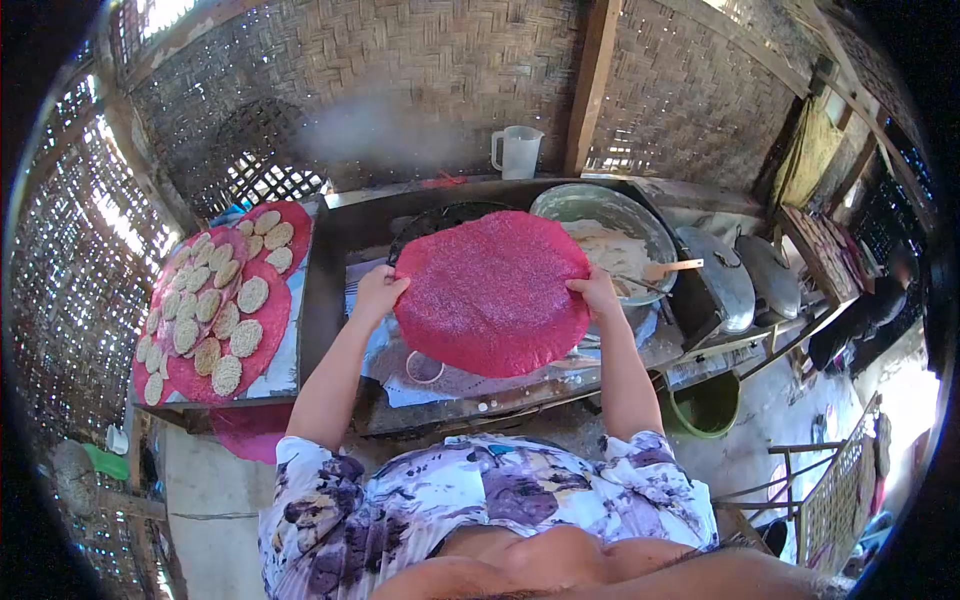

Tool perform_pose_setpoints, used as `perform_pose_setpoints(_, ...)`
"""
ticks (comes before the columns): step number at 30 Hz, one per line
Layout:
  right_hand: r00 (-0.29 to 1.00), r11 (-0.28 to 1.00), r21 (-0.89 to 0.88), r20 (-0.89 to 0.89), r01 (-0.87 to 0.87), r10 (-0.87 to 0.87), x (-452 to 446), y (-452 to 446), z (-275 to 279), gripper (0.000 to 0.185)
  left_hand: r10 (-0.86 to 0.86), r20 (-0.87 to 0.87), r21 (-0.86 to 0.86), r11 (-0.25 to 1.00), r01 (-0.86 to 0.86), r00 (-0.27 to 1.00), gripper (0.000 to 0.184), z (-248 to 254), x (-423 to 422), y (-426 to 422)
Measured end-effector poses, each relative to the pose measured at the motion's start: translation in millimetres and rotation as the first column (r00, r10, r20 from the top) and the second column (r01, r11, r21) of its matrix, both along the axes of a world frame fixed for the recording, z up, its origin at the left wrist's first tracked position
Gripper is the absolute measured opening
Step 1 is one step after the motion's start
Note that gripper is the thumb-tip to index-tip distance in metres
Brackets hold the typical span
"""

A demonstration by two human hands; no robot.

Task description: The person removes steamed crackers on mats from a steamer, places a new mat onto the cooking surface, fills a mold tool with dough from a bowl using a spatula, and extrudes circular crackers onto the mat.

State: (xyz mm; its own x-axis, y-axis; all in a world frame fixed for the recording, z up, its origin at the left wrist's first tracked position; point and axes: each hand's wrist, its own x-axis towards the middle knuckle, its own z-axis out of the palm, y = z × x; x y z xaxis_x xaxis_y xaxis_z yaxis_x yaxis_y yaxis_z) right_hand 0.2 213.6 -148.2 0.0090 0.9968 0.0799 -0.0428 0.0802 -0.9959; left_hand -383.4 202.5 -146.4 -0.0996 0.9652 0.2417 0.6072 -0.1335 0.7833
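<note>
A wide, thin red round sheet (pixel 490 292) is stretched between my two hands above the counter. My left hand (pixel 380 294) pinches its left edge, and my right hand (pixel 598 293) pinches its right edge. Behind the sheet, a dark round pan (pixel 425 222) is partly hidden. To the right of the pan stands a large basin (pixel 650 225) with pale batter and a wooden-handled tool (pixel 672 268). Below the sheet a small cup (pixel 424 368) rests on a white cloth (pixel 400 390).
Several pale round cakes (pixel 252 294) lie on red sheets (pixel 270 360) at the left. A clear pitcher (pixel 518 152) stands at the back. Metal lids (pixel 722 280) are at the right, with a green bucket (pixel 705 410) below. Another person (pixel 865 315) is at the far right.
</note>
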Motion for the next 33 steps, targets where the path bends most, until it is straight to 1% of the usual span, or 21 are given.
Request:
perform_pose_setpoints(2,0.995,0.999,0.016,0.094,0.038,-0.039,-1.7,3.3,7.6,0.042,0.026,0.035,0.007,1.000,-0.027,0.999,0.029,-6.5,-0.1,8.8)
perform_pose_setpoints(3,0.996,0.999,0.029,0.072,0.046,-0.048,-2.1,9.9,11.1,0.043,0.041,0.052,0.013,0.999,-0.041,0.998,0.029,-7.6,0.3,13.0)
perform_pose_setpoints(5,0.998,0.997,0.054,0.028,0.061,-0.062,-1.5,29.4,19.8,0.044,0.126,0.064,0.086,0.988,-0.131,0.990,0.030,-5.9,2.0,27.3)
perform_pose_setpoints(6,0.987,0.991,0.089,0.123,0.097,-0.107,1.2,46.2,20.3,0.044,0.169,0.072,0.120,0.977,-0.176,0.983,0.030,-5.6,2.8,35.8)
perform_pose_setpoints(8,0.932,0.973,0.165,0.300,0.160,-0.204,6.3,90.1,8.3,0.046,0.260,0.055,0.093,0.960,-0.264,0.964,0.033,-15.1,2.4,61.6)
perform_pose_setpoints(9,0.919,0.968,0.179,0.322,0.177,-0.228,6.6,111.9,-6.3,0.046,0.304,0.045,0.081,0.948,-0.306,0.952,0.035,-19.7,1.4,69.6)
perform_pose_setpoints(11,0.889,0.954,0.212,0.363,0.214,-0.280,7.4,148.1,-28.9,0.046,0.312,0.282,0.053,0.939,-0.339,0.907,0.039,-26.2,15.3,67.7)
perform_pose_setpoints(12,0.862,0.951,0.227,0.416,0.210,-0.289,3.4,145.3,-24.3,0.047,0.306,0.397,0.041,0.936,-0.350,0.865,0.042,-29.1,21.6,66.4)
perform_pose_setpoints(14,0.799,0.944,0.260,0.513,0.203,-0.313,-7.4,127.9,-18.0,0.050,0.258,0.264,0.099,0.951,-0.292,0.929,0.044,-39.0,23.8,64.1)
perform_pose_setpoints(15,0.780,0.941,0.265,0.535,0.211,-0.325,-7.4,126.8,-19.7,0.050,0.235,0.191,0.125,0.957,-0.261,0.953,0.046,-44.7,23.1,63.8)
perform_pose_setpoints(17,0.741,0.935,0.274,0.575,0.223,-0.346,-9.2,127.3,-24.2,0.052,0.245,0.141,0.214,0.938,-0.272,0.959,0.045,-63.3,19.1,72.8)
perform_pose_setpoints(18,0.740,0.927,0.302,0.568,0.220,-0.361,-9.2,126.7,-25.6,0.052,0.253,0.117,0.260,0.925,-0.276,0.960,0.045,-66.6,17.6,77.9)
perform_pose_setpoints(20,0.737,0.911,0.355,0.554,0.211,-0.387,-8.8,129.4,-25.1,0.053,0.285,0.085,0.322,0.899,-0.297,0.955,0.043,-62.3,19.2,80.8)
perform_pose_setpoints(23,0.774,0.914,0.349,0.513,0.208,-0.371,-12.2,139.4,-28.8,0.053,0.308,0.060,0.380,0.873,-0.307,0.950,0.041,-55.1,24.0,75.8)
perform_pose_setpoints(26,0.748,0.945,0.276,0.588,0.174,-0.309,-18.1,132.9,-16.0,0.054,0.334,-0.006,0.406,0.862,-0.302,0.943,0.042,-60.6,21.3,74.8)
perform_pose_setpoints(29,0.654,0.933,0.345,0.683,0.106,-0.326,-11.3,151.0,-34.9,0.057,0.337,-0.090,0.423,0.865,-0.271,0.937,0.044,-70.8,14.3,72.8)
perform_pose_setpoints(31,0.635,0.951,0.295,0.719,0.088,-0.282,-11.0,146.7,-26.8,0.050,0.325,-0.138,0.415,0.877,-0.243,0.936,0.046,-70.3,13.2,63.2)
perform_pose_setpoints(32,0.625,0.960,0.270,0.737,0.079,-0.258,-10.0,141.4,-19.9,0.047,0.362,-0.103,0.445,0.850,-0.283,0.926,0.049,-69.3,15.9,56.6)
perform_pose_setpoints(33,0.630,0.919,0.385,0.694,0.085,-0.349,-7.8,134.5,-12.8,0.043,0.398,-0.068,0.474,0.820,-0.321,0.915,0.052,-60.5,20.8,44.4)
